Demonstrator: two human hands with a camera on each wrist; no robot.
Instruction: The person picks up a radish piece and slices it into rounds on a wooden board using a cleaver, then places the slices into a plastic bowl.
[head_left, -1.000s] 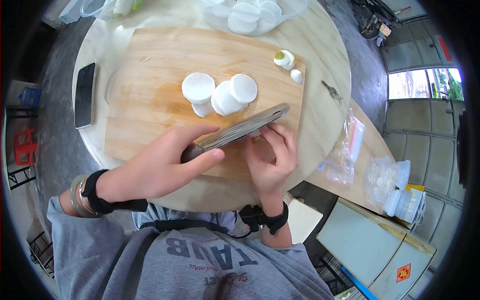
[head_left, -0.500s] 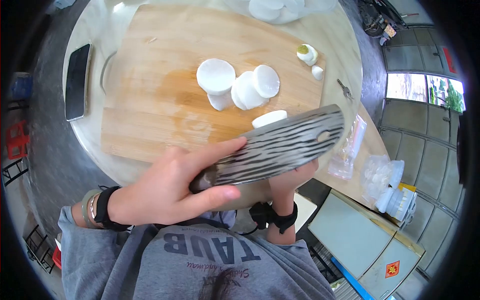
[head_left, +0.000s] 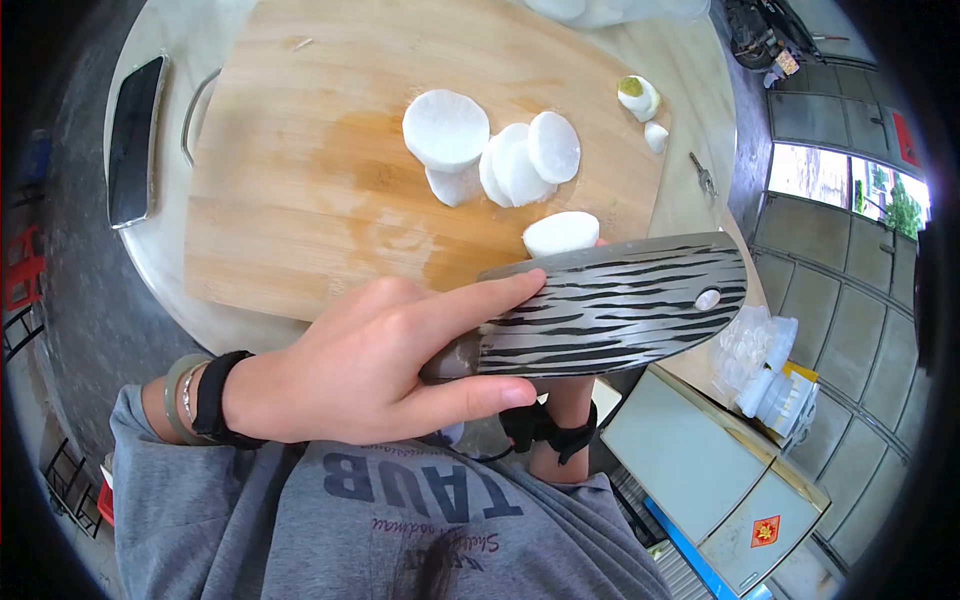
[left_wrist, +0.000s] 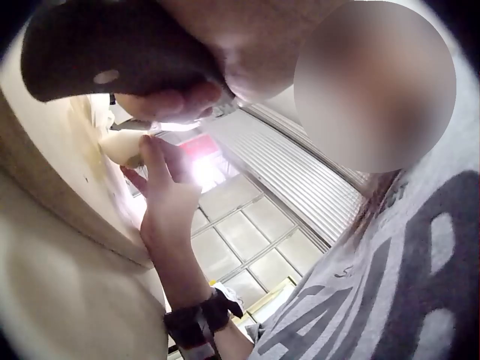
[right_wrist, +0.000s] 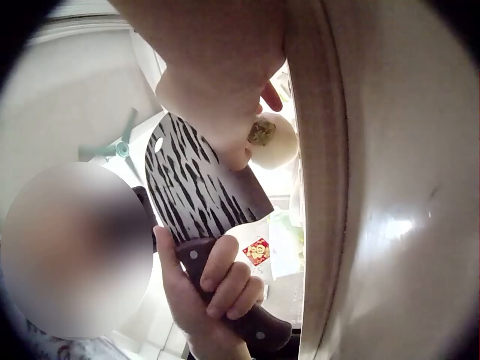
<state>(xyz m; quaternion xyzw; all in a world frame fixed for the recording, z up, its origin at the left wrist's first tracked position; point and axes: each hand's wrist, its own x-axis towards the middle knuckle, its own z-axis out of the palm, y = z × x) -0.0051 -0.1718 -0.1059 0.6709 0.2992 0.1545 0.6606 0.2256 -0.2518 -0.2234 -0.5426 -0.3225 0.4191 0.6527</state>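
Radish piece (head_left: pixel 561 233) sits at near edge of cutting board (head_left: pixel 300 200), cut face up, just beyond the cleaver (head_left: pixel 610 310). Right hand (left_wrist: pixel 161 199) reaches up from below the table edge; fingers touch the piece, but whether they pinch it I cannot tell, since the blade hides that hand in head view. Left hand (head_left: pixel 370 375) wraps the dark handle, index finger laid along blade's spine. Blade held flat side up, long axis running left-right, between the body and the piece. Rt hand is nearer the piece. Cut slices (head_left: pixel 500 155) lie further out, mid-board; stem end (head_left: pixel 638 97) at far right corner. Phone (head_left: pixel 130 140) left of board. Rt wrist cam shows radish's underside and the curled grip on handle; head view doesn't.
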